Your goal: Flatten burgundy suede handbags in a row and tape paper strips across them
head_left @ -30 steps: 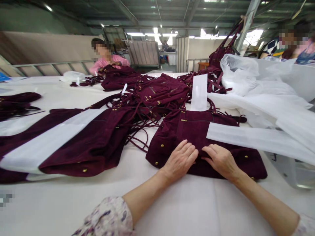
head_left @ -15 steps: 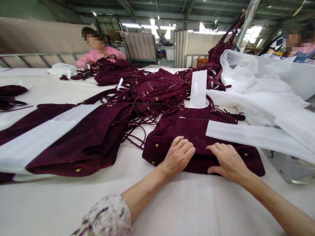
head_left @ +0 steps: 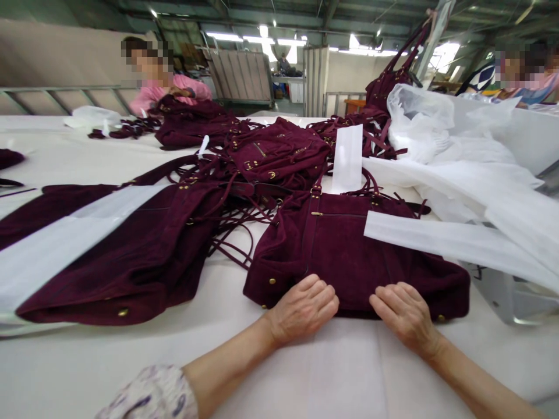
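A burgundy suede handbag (head_left: 345, 250) lies in front of me with its bottom edge toward me. My left hand (head_left: 308, 308) is closed on that near edge, left of the middle. Closed in the same way, my right hand (head_left: 406, 314) grips the edge further right. The fingertips of both hands are hidden against the bag. A strip of white paper (head_left: 437, 235) lies over the bag's right part. Another white strip (head_left: 348, 157) stands up at its top, near the handles. Brass studs show at the bag's lower corners.
To the left lies a second burgundy bag (head_left: 144, 262) under a white paper strip (head_left: 82, 233). More burgundy bags (head_left: 279, 151) are heaped behind. White wrapping sheets (head_left: 471, 145) pile up at the right. Across the table, a co-worker in pink (head_left: 174, 90) handles another bag.
Both my hands have moved down and nearer to me along the bag's bottom edge. My right hand, with thumb and fingers apart before, has closed. The bag's front now lies flatter.
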Action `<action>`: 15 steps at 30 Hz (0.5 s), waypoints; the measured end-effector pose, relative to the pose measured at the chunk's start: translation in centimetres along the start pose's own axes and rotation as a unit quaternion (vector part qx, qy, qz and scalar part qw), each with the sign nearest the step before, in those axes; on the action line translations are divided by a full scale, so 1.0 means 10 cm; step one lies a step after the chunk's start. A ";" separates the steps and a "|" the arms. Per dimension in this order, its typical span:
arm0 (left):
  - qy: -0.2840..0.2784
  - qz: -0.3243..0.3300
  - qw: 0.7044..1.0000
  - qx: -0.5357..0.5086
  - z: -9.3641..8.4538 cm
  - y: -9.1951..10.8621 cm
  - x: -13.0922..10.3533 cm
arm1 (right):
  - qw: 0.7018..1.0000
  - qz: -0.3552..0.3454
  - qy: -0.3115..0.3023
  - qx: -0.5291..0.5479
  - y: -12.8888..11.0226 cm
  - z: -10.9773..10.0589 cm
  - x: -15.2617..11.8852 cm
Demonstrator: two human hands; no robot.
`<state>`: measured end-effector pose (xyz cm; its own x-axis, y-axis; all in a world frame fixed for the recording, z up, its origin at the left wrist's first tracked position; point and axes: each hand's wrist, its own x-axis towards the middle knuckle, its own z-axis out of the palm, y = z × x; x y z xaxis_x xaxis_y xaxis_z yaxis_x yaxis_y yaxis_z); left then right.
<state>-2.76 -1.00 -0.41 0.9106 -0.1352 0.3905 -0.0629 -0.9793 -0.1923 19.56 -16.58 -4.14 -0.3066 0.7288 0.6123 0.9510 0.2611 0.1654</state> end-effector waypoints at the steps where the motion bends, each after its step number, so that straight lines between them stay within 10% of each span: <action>1: -0.005 0.004 1.000 -0.002 -0.01 0.01 -0.01 | 1.000 -0.001 0.001 0.005 -0.02 -0.01 -0.02; 15: -0.035 0.023 0.999 -0.030 -0.04 0.05 -0.05 | 0.994 -0.035 -0.057 0.091 -0.12 -0.13 -0.10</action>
<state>-3.45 -1.52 -0.35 0.9323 -0.1718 0.3183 -0.1283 -0.9798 -0.1532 18.76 -18.47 -3.96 -0.3844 0.7686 0.5114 0.9074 0.4165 0.0562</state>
